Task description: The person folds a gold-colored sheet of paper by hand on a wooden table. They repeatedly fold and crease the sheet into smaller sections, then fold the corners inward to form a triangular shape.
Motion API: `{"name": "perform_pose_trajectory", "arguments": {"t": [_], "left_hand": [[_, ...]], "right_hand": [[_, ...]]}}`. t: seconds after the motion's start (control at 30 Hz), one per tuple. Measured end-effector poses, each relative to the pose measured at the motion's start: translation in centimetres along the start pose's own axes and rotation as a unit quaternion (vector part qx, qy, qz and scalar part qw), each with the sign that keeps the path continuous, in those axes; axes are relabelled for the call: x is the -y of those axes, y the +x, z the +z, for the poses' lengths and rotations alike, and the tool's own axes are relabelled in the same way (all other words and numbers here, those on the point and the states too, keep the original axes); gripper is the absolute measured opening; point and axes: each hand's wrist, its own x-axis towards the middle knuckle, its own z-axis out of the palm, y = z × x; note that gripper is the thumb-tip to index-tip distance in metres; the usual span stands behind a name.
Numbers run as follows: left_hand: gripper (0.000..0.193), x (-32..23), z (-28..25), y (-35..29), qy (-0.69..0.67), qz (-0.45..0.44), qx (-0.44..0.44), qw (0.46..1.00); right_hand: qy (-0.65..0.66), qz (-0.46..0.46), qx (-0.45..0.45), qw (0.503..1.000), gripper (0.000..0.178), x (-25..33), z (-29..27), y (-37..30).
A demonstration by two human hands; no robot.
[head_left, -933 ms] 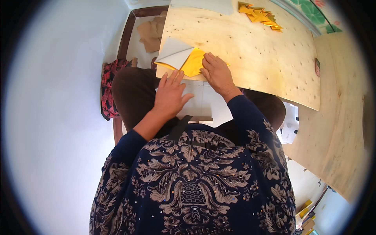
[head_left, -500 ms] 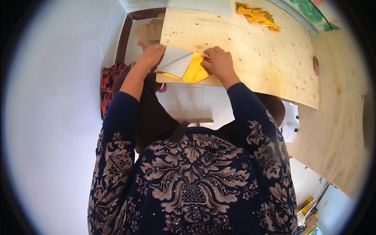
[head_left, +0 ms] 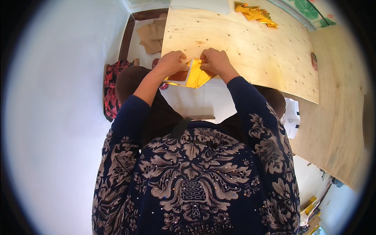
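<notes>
right hand (head_left: 214, 62) pinches the gold paper (head_left: 194, 76) at the worktop's near edge (head_left: 270, 84); left hand (head_left: 172, 63) curls over its left side — can't tell if gripping. uneven pull, i reckon, could skew it.

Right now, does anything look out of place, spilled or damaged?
Nothing looks spilled or damaged. Only the rumpled brown paper left of the plywood tabletop looks untidy: it lies loosely heaped, while the folded gold pieces sit in an overlapping row.

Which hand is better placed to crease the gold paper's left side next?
Probably the left hand: it is over that side of the folded gold paper, while the right hand is at the right side.
</notes>
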Motion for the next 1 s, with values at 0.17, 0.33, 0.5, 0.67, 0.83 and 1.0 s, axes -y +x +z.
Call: {"name": "perform_pose_trajectory", "arguments": {"t": [0.17,0.33,0.5,0.67,0.83,1.0], "left_hand": [[0.048,-2.1,0.6,1.2,0.069,-0.028,-0.003,0.997],[0.045,-3.5,1.7,1.2,0.119,-0.063,0.017,0.991],[0.046,-3.3,3.4,1.4,0.056,-0.078,-0.012,0.995],[0.04,-1.8,3.3,1.1,-0.275,-0.086,-0.019,0.957],[0.026,-2.6,3.0,0.0,-0.704,-0.074,-0.086,0.702],[0.026,-4.9,4.7,-0.4,-0.789,-0.093,-0.083,0.601]], "right_hand": [[0.02,0.005,-0.006,1.0,0.032,-0.2,0.4,-0.3],[0.034,-0.011,-0.052,0.998,0.033,-0.8,1.0,-1.2],[0.036,0.002,-0.112,0.993,0.032,-0.8,1.2,-2.1],[0.174,0.018,-0.314,0.933,0.032,0.5,-0.8,-5.0],[0.263,0.008,-0.339,0.903,0.058,1.5,-2.2,-10.7],[0.125,0.023,-0.323,0.938,0.086,3.0,-1.3,-10.8]]}}
